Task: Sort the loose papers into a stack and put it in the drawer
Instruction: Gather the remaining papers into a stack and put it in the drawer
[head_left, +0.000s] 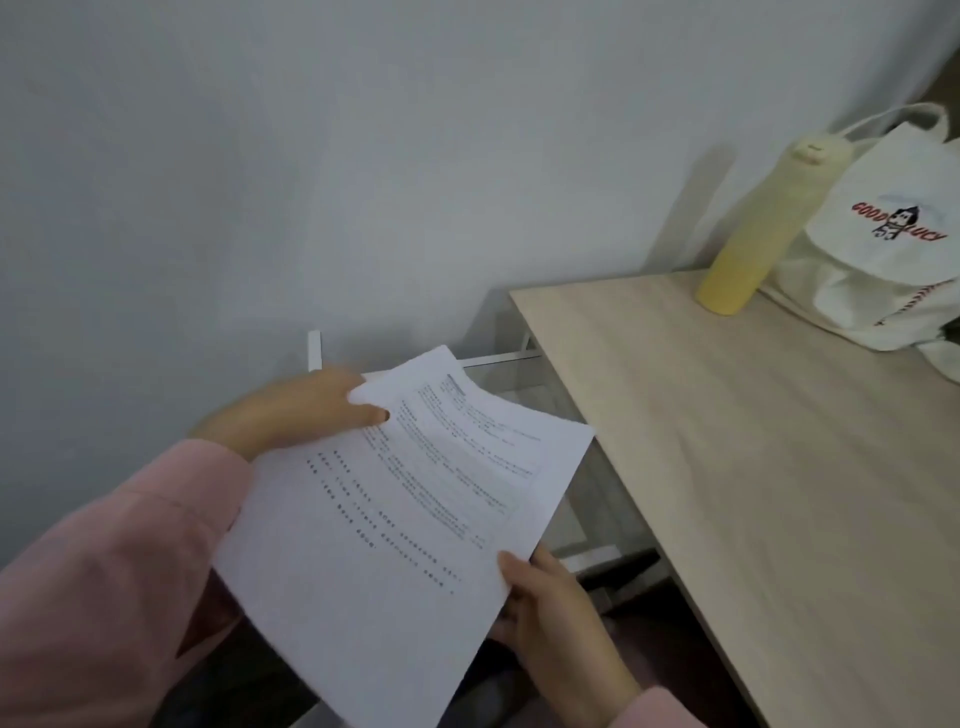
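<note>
Plain grey wall behind, and the stack of papers (395, 499) hangs over the open drawer (519, 358) beside the desk (753, 467); left hand (291, 410) pinches the far corner, right hand (550, 613) pinches the near edge, long axis pointing toward the drawer

matt paper sheets (395, 499), seemingly wood-grain desk (779, 467)

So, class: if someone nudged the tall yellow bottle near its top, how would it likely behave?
The yellow bottle stands tall on a narrow base, so it would probably tip rather than slide. Being round, it might then roll across the smooth desk. The white canvas bag close beside it might stop a fall that way.
</note>
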